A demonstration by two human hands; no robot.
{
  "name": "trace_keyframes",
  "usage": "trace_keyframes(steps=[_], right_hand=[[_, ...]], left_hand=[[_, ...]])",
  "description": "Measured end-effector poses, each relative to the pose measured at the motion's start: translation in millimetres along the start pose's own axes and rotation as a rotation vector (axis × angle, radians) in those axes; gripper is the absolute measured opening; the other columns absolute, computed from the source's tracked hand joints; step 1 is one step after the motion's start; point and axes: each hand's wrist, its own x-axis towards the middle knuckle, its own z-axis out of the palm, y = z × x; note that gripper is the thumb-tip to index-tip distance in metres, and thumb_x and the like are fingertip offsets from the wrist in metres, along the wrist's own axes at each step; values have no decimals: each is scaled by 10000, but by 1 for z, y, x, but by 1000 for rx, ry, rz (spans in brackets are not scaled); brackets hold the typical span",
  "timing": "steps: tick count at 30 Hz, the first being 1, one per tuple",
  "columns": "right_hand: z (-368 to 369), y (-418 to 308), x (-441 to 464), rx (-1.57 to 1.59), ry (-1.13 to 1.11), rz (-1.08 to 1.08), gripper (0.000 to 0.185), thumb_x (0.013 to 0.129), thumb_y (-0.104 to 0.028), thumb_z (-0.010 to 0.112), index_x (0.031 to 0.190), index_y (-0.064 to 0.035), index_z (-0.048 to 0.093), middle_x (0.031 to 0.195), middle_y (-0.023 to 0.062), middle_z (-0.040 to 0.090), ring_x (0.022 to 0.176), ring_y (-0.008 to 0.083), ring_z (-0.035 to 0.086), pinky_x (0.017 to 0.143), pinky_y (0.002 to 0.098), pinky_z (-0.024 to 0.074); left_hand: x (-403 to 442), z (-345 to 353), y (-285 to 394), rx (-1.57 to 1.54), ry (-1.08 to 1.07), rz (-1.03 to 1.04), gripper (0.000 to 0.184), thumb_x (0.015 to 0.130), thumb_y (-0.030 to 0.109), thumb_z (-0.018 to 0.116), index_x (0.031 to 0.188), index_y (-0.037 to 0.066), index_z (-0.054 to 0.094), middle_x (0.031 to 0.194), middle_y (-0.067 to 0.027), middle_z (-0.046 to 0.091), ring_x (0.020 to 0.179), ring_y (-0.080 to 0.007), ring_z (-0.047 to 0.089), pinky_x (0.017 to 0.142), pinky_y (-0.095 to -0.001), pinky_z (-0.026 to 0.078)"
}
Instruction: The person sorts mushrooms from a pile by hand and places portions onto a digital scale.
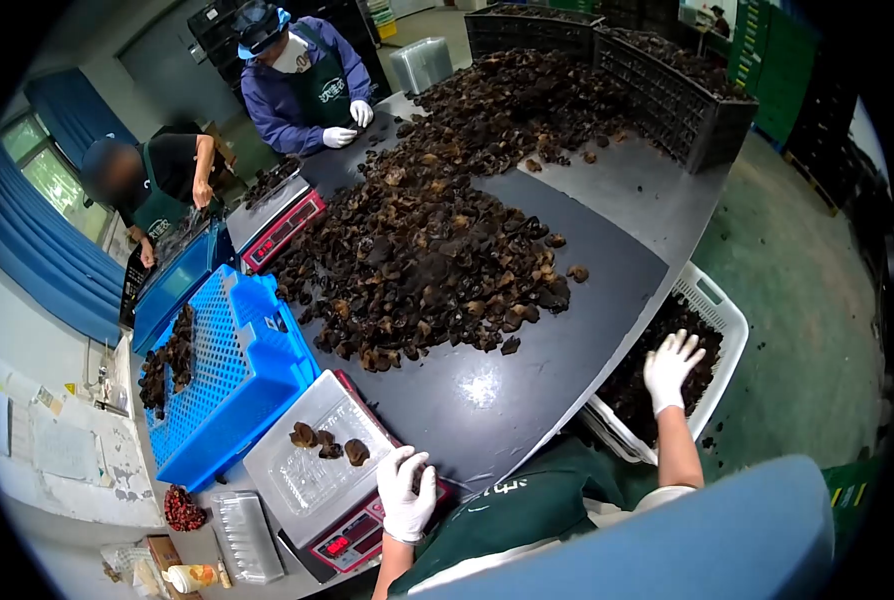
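Observation:
My left hand [405, 495], in a white glove, rests at the near corner of a red-framed digital scale [339, 540], its fingers stretched out and holding nothing I can see. On that scale's plate lies a clear plastic tray [312, 470] with a few pieces of dark wood ear mushroom [356, 452]. My right hand [672, 368], also gloved, is over a white plastic basket [729, 335] beside the table, fingers spread above the dark mushrooms inside. A large heap of wood ear mushrooms [422, 265] covers the middle of the table [577, 375].
A blue perforated crate [242, 390] stands left of my scale, with stacked clear trays [245, 535] nearby. Black crates [672, 95] of mushrooms line the far edge. Across the table are a gloved co-worker [302, 85] and another person [162, 185] near a second scale [279, 230].

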Motion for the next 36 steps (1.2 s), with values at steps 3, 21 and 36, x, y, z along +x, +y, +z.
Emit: trace_keyframes(steps=[3,21,36], right_hand=[[-13,-1,31,435,-158,-61,457,834,-266,643,1218,-23,599,1292,201,553,1211,408,493,1035,559,359],[-38,-182,15,1282,-164,-901,468,752,-297,726,1174,-130,615,1266,129,550,1262,334,450,1064,490,328],[-72,-174,39,989,-65,-1178,343,773,-224,685,1110,-174,647,1024,27,568,1017,234,510,947,443,348]], left_hand=[[9,24,5,34,-86,50,300,758,66,732,1051,78,670,1127,-143,585,1065,-319,561,927,-417,453],[83,176,-28,75,-73,-161,492,847,161,697,1313,89,559,1360,-216,470,1257,-381,460,1068,-448,383],[71,203,-39,141,-71,-72,331,788,111,718,1115,90,669,1374,-225,489,1302,-406,445,1095,-471,362]])
